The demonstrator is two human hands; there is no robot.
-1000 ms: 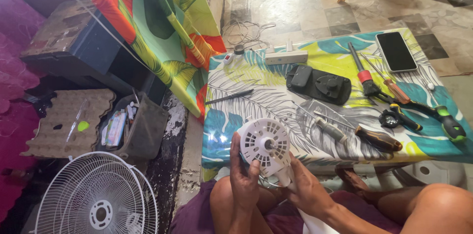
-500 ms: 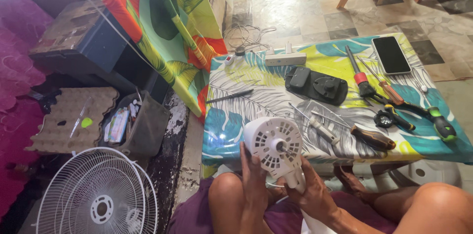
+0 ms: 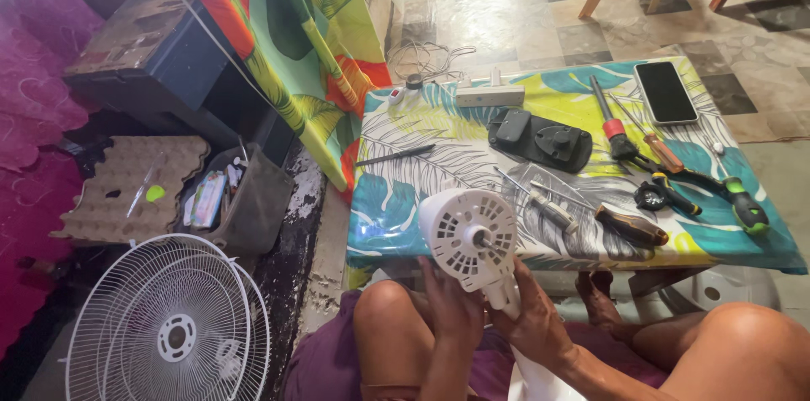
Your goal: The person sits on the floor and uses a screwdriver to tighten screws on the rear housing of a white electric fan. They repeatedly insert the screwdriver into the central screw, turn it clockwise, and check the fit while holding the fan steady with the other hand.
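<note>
The white fan motor housing (image 3: 469,238) has shifted a little rightward over the past second and now sits just in front of the table (image 3: 396,215) edge, above the person's lap. The left hand (image 3: 451,310) grasps it from below and behind; the right hand (image 3: 533,325) clasps its neck — both closed firmly. Its vented face and bare shaft point upward, toward the viewer. Screwdrivers (image 3: 629,225) and pliers (image 3: 666,196) lie untouched on the leaf-patterned cloth; a fan grille (image 3: 169,329) rests on the floor, left.

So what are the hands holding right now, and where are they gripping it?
Both hands hold the white fan motor housing. The left hand cups its lower rim from below, and the right hand grips the neck under it. Its vented face and shaft point up.
</note>
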